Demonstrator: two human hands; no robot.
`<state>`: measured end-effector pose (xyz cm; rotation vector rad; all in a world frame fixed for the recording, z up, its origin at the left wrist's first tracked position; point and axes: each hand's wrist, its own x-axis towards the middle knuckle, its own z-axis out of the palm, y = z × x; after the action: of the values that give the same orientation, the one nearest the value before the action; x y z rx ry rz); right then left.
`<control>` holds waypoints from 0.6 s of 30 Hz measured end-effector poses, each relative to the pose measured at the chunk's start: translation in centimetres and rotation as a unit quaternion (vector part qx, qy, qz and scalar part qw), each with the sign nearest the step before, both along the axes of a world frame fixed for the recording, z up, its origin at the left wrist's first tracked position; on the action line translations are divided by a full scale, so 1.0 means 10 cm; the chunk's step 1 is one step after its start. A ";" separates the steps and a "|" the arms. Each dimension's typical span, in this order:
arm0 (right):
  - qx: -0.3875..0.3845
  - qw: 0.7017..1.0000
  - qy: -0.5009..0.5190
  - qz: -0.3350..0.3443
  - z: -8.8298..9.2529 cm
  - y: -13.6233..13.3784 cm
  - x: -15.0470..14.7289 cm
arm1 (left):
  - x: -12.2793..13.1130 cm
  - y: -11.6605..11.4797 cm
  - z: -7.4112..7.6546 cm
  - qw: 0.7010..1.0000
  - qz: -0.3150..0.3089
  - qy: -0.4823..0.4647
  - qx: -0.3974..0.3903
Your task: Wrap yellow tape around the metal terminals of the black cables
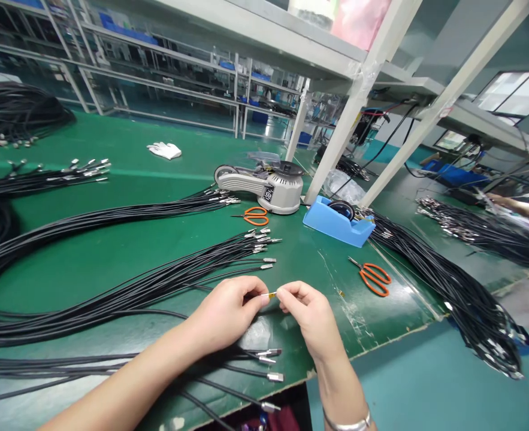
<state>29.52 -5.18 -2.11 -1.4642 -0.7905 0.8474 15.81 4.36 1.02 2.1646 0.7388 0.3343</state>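
My left hand (pixel 230 311) is closed in a pinch on the end of a black cable, whose metal tip (pixel 269 294) with a small yellowish band shows between both hands. My right hand (pixel 307 311) pinches the other side of that tip. Both hands hover over the green table (pixel 111 257) near its front edge. A long bundle of black cables with metal ends (pixel 178 272) lies just beyond my left hand. More cable ends (pixel 271 359) lie under my wrists.
A grey tape dispenser machine (pixel 271 185) and a blue tape holder (pixel 338 221) stand further back. Two orange scissors (pixel 256 215) (pixel 374 278) lie on the table. White gloves (pixel 164 149) rest far left. Another cable pile (pixel 471 293) hangs off the right side. Another person's arm (pixel 520 208) shows at right.
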 end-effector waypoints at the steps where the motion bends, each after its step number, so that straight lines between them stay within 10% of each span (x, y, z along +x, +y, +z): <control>1: -0.002 1.000 0.008 -0.001 0.00 0.00 0.00 | -0.02 0.02 0.01 1.000 -0.009 -0.001 -0.019; 18: 0.007 0.999 0.033 -0.031 -0.02 -0.08 -0.09 | -0.07 -0.01 0.02 0.999 -0.038 -0.018 -0.025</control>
<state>28.57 -5.95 -2.34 -1.4335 -0.6976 0.8372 15.10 4.31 1.22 2.1284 0.6371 0.3106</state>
